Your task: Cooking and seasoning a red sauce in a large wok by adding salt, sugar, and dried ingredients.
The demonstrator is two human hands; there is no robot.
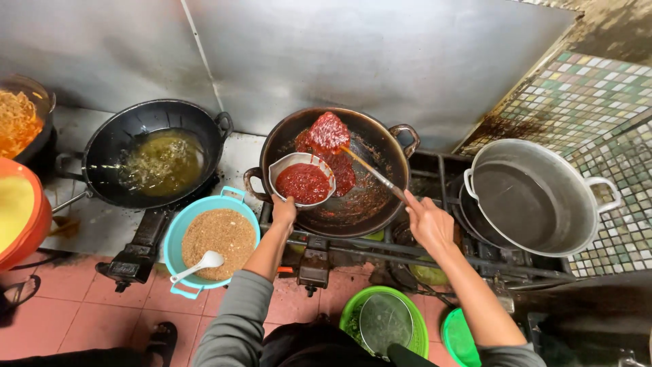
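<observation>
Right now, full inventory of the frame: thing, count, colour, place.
wok: 1, dark, centre burner, red paste inside
bowl: 1, grey, red paste, over wok
spatula: 1, wooden handle, in wok
oil wok: 1, black, left burner
pot: 1, silver, right
basin: 1, teal, brown crumbs, floor
spoon: 1, white, in basin
colander: 1, green, floor
left hand: holds bowl
right hand: holds spatula
</observation>
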